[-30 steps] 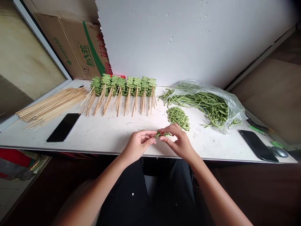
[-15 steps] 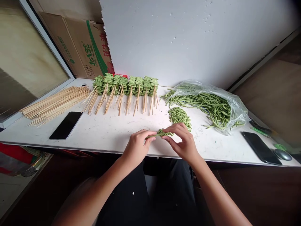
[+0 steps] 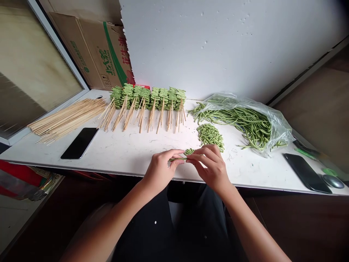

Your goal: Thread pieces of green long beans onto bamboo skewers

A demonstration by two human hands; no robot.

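Near the front edge of the table, my left hand point(image 3: 159, 167) is closed round a thin green bean point(image 3: 177, 158). My right hand point(image 3: 212, 168) pinches the bean's right end, its fingertips close to those of the left. Just behind the fingers lies a small row of cut bean pieces point(image 3: 189, 151), partly covered by my right hand. Beyond that hand is a bigger heap of cut bean pieces point(image 3: 209, 135). Long uncut beans point(image 3: 256, 127) spill from a clear plastic bag point(image 3: 280, 125) at the back right.
Several bean skewers point(image 3: 163, 98) stand stacked along the back, sticks toward me. Loose bamboo sticks point(image 3: 68, 118) lie at the left, beside a black phone point(image 3: 79, 143). Another phone point(image 3: 307, 173) and a computer mouse point(image 3: 333, 181) sit at the right. A cardboard box point(image 3: 89, 54) leans behind.
My right hand has turned and drawn in its fingers, now pinching the bean's end close to my left fingertips. My left hand keeps its grip. The view has shifted slightly.
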